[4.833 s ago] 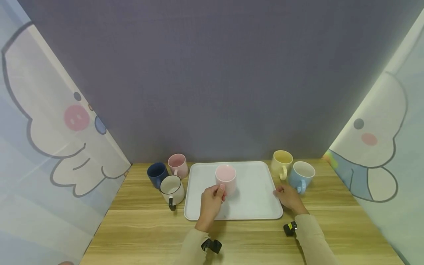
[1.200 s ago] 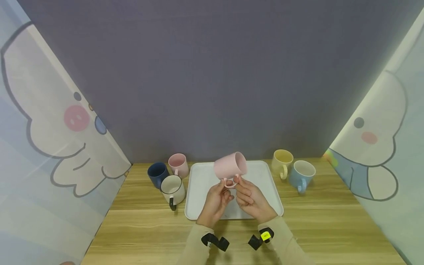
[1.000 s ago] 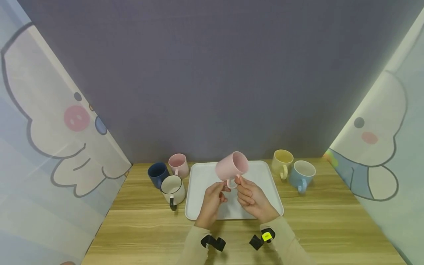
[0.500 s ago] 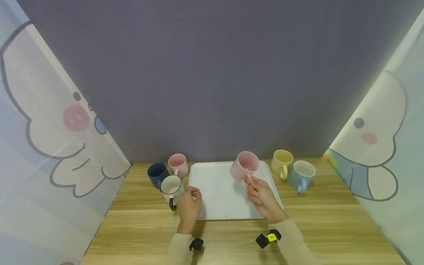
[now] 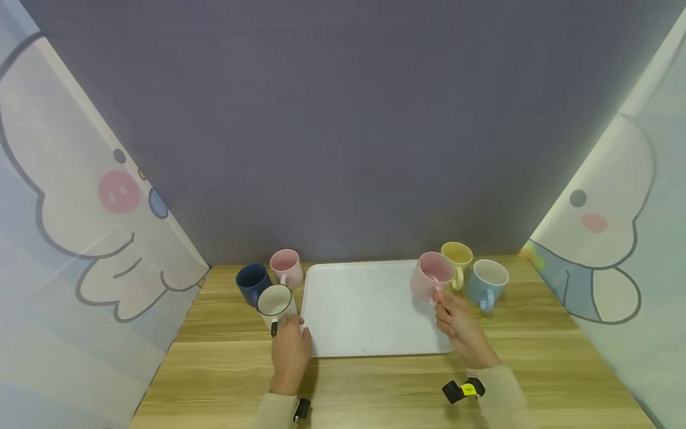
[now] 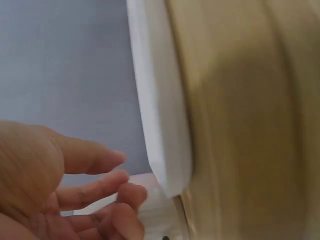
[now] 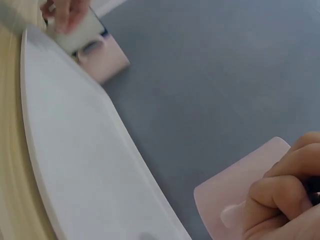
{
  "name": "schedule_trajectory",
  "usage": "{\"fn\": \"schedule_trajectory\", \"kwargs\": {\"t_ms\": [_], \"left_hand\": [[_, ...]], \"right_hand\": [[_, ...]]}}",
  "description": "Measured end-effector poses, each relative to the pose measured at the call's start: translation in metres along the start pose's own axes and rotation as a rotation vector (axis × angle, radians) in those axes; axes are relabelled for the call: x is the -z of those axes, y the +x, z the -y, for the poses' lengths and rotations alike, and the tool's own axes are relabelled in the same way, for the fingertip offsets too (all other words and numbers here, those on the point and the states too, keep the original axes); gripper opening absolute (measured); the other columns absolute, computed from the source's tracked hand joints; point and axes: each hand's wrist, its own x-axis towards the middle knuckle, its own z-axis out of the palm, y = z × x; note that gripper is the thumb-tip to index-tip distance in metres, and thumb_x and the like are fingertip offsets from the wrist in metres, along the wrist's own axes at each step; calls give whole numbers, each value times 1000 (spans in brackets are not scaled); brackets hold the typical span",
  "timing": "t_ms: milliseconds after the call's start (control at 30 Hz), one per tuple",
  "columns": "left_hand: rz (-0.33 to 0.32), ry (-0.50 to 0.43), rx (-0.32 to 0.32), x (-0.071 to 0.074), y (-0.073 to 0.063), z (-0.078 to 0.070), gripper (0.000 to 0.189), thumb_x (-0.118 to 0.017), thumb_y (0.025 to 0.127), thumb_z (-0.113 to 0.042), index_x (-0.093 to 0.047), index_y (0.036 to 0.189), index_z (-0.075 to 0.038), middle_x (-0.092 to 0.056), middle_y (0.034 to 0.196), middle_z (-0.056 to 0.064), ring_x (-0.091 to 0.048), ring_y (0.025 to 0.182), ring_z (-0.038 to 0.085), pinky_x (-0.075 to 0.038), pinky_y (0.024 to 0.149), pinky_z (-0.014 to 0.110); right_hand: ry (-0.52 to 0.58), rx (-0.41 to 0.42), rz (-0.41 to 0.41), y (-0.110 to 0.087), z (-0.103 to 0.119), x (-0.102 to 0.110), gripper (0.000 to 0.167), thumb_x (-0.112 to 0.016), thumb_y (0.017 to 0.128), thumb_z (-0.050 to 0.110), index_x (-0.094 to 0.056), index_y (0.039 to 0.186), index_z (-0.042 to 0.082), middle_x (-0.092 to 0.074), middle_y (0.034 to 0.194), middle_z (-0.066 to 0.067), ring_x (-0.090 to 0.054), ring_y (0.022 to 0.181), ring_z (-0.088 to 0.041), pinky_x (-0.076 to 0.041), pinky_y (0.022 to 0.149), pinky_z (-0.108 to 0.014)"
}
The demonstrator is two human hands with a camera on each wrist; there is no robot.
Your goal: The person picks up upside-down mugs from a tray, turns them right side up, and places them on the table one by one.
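My right hand [image 5: 461,325] pinches the handle of a pink mug [image 5: 423,280] and holds it above the right end of the white tray [image 5: 370,310]. The mug's mouth tilts toward me. In the right wrist view the pink mug [image 7: 232,187] shows beside curled fingers. On the left, my left hand [image 5: 292,351] is at a white mug [image 5: 273,307] with a black rim and black handle, covering part of its front. In the left wrist view the thumb and loosely bent fingers [image 6: 95,192] stand apart, with nothing gripped between them.
Behind the white mug stand a dark blue mug [image 5: 250,286] and a smaller pink mug [image 5: 289,274]. A yellow mug [image 5: 452,250], partly behind the held one, and a light blue mug [image 5: 479,289] stand right of the tray. A grey wall [image 5: 343,149] rises behind.
The pink mug went from the left hand, through both hands, into the right hand, which carried it right. The left hand let go and moved left to the white mug.
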Motion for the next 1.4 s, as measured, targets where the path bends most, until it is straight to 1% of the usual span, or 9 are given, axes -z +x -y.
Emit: {"fn": "schedule_trajectory", "kwargs": {"t_ms": [167, 367, 600, 767, 967, 1200, 1267, 1333, 1400], "left_hand": [[19, 43, -17, -2, -2, 5, 13, -73, 78, 7, -64, 85, 1, -61, 87, 19, -64, 66, 41, -54, 58, 51], [17, 60, -41, -5, 3, 11, 12, -66, 78, 12, -64, 86, 3, -63, 86, 23, -65, 69, 44, -55, 60, 54], [29, 75, -15, -10, 7, 17, 14, -69, 76, 11, -61, 83, 1, -64, 76, 23, -65, 65, 48, -53, 55, 56], [37, 50, 2, -10, 9, 19, 14, -69, 77, 10, -61, 81, 0, -64, 73, 23, -65, 64, 49, -52, 55, 57], [73, 24, 32, -6, 11, 19, 14, -69, 76, 10, -61, 82, -1, -65, 72, 22, -67, 67, 48, -53, 56, 57], [91, 10, 53, -4, 10, 18, 14, -67, 76, 10, -62, 83, 0, -66, 74, 22, -67, 68, 47, -52, 56, 57], [86, 6, 47, -5, 11, 18, 13, -67, 77, 10, -62, 83, 0, -66, 73, 23, -67, 68, 47, -52, 56, 57], [78, 6, 35, -6, 12, 18, 12, -67, 77, 9, -62, 82, -1, -66, 72, 23, -67, 67, 47, -52, 56, 57], [69, 7, 19, -7, 13, 19, 12, -67, 77, 9, -62, 82, -1, -67, 71, 23, -67, 66, 47, -52, 56, 57]], "right_hand": [[-64, -7, -91, -14, 5, 22, 27, -42, 112, 24, -58, 92, 12, -41, 67, 13, -19, 55, -7, -10, 48, -25], [-147, -12, -138, -26, 7, 41, 29, -42, 111, 26, -57, 91, 13, -42, 66, 13, -22, 54, -5, -9, 51, -31], [-214, -13, -201, -34, 3, 54, 29, -44, 111, 26, -57, 90, 11, -41, 62, 12, -28, 50, -1, -9, 51, -34], [-253, -34, -265, -35, 0, 58, 30, -46, 110, 28, -60, 88, 13, -41, 62, 14, -32, 50, 3, -11, 50, -33], [-279, -24, -260, -37, -9, 67, 33, -43, 111, 27, -56, 85, 10, -39, 60, 13, -29, 48, 0, -9, 51, -37], [-277, -75, -287, -38, -16, 75, 32, -44, 111, 27, -62, 90, 11, -43, 62, 13, -34, 49, 3, -17, 44, -26], [-283, -74, -282, -38, -16, 75, 32, -43, 111, 26, -61, 90, 10, -43, 63, 13, -34, 49, 3, -17, 44, -27], [-290, -75, -280, -38, -15, 75, 32, -43, 111, 26, -61, 91, 9, -43, 63, 13, -34, 49, 3, -15, 47, -31], [-320, -88, -294, -37, -14, 74, 33, -42, 111, 28, -61, 93, 7, -42, 63, 12, -34, 48, 2, -15, 47, -31]]}}
